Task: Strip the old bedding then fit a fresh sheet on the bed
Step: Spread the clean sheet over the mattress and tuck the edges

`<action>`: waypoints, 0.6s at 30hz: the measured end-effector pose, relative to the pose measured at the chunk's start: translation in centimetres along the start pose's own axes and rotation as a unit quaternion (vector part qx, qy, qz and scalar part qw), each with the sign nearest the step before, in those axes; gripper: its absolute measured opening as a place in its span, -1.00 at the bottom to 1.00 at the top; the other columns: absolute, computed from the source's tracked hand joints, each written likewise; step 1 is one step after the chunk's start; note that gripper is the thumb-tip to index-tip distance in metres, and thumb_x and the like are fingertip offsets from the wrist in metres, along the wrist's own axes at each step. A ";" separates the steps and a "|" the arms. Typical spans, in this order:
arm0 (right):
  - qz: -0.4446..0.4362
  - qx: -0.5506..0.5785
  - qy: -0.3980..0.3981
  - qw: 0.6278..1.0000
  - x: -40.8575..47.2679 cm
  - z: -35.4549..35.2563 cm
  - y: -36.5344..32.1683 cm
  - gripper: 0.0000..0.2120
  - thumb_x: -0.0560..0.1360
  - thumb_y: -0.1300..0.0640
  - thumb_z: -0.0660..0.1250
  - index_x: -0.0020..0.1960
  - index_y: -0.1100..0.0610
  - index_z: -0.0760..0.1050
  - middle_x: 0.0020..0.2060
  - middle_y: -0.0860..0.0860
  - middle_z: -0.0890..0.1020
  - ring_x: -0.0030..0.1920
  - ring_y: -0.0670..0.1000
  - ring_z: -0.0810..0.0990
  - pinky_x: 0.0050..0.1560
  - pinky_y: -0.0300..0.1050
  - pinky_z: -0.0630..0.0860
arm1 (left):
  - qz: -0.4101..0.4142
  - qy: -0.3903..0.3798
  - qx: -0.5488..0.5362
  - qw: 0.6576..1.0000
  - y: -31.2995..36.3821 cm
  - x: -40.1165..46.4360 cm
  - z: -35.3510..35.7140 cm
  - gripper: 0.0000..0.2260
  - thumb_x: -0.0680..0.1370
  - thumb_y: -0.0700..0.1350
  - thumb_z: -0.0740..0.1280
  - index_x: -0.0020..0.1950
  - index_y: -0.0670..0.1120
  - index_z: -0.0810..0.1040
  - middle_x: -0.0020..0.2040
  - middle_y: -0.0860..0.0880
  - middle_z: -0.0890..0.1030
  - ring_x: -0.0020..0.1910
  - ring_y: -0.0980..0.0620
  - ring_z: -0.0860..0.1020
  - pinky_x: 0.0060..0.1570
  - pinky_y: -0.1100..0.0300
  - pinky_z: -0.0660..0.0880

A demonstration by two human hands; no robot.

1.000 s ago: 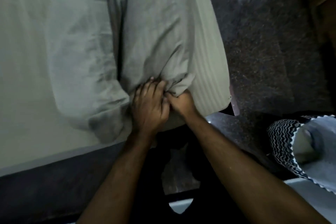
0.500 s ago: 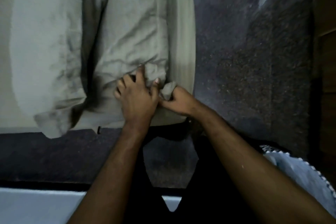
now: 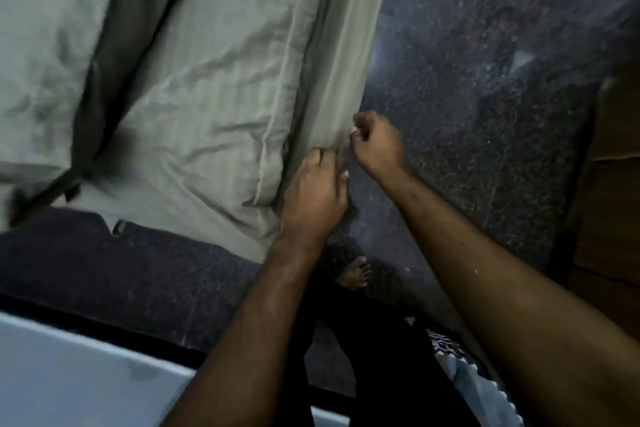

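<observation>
Head view: your left hand (image 3: 313, 191) and right hand (image 3: 375, 146) each pinch the hanging edge of the pale sheet (image 3: 343, 80) at the bed's corner, close together, likely to draw it free. Pillow (image 3: 207, 107) rests alongside.

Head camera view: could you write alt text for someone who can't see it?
Two hands, left and right, pinch the hanging edge of a pale green sheet at a bed's corner, above a dark speckled floor. A bare foot shows below.
</observation>
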State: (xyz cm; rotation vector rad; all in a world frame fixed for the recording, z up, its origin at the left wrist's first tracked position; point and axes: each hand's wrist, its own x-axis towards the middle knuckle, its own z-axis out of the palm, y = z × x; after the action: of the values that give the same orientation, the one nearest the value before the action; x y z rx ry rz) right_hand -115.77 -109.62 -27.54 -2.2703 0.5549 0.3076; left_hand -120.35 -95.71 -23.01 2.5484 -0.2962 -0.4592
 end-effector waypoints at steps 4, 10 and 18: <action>0.131 0.045 -0.035 0.990 1.5 1.0 0.3 -0.57 0.60 0.05 0.33 0.39 0.24 0.41 0.28 0.21 0.58 0.29 0.21 0.54 0.18 -0.07 0.44 | -0.064 -0.033 0.012 0.997 -1.0 0.9 1.4 -0.61 0.64 -0.10 0.28 0.44 -0.19 0.41 0.29 -0.24 0.48 0.28 -0.24 0.46 0.23 -0.08 0.41; 0.192 0.211 -0.053 0.957 5.4 4.3 2.7 -0.48 0.41 -0.34 0.30 -0.08 0.16 0.48 -0.19 0.19 0.60 -0.23 0.18 0.61 -0.27 -0.01 0.56 | -0.115 -0.056 0.062 0.990 -2.5 1.0 5.6 -0.52 0.59 -0.07 0.32 0.49 -0.16 0.37 0.37 -0.21 0.42 0.33 -0.23 0.40 0.31 -0.10 0.40; -0.046 -0.123 -0.148 0.980 7.0 -1.5 3.8 -0.70 0.65 -0.01 0.18 0.15 0.20 0.52 0.08 0.28 0.63 0.11 0.30 0.59 0.04 0.05 0.51 | -0.246 0.037 0.073 0.966 2.3 0.7 10.1 -0.52 0.55 -0.08 0.37 0.46 -0.13 0.42 0.32 -0.19 0.43 0.24 -0.23 0.42 0.20 -0.11 0.47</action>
State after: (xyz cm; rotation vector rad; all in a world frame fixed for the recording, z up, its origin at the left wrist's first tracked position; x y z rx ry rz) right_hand -111.37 -115.11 -31.57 -2.4153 0.2673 0.6874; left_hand -123.79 -102.49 -30.12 2.7695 0.3561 -0.5365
